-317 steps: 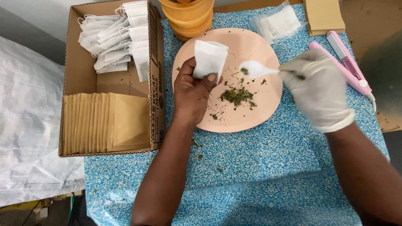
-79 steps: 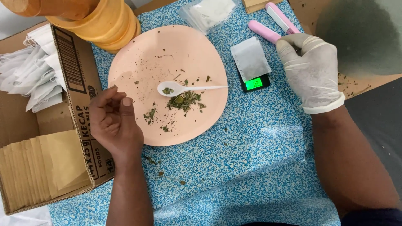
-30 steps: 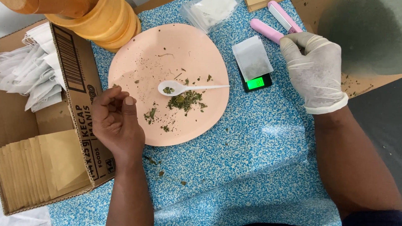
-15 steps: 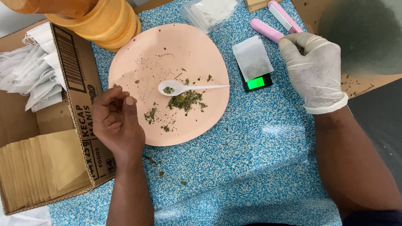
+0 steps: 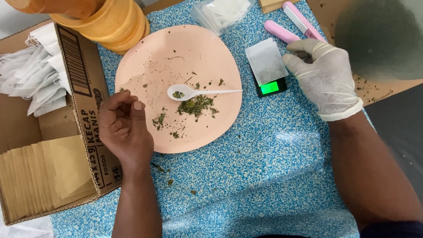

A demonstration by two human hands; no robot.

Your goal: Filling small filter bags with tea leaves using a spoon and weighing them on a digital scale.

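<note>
Left hand (image 5: pixel 125 130) bare, palm up at the plate (image 5: pixel 145 66) rim, fingers curled, grip closed and empty. Right hand (image 5: pixel 324 77) gloved, palm down, fingers loosely bent; whether its grip holds anything cannot be told. Tea bag (image 5: pixel 265 61) lies on the scale (image 5: pixel 271 87) just left of it. Spoon (image 5: pixel 194 92) rests between both hands.

Open desk (image 5: pixel 273 176) lies between the hands. The cardboard box (image 5: pixel 83 88) blocks the left; orange bowls (image 5: pixel 110 22) and pink tools (image 5: pixel 293 22) crowd the far edge.
</note>
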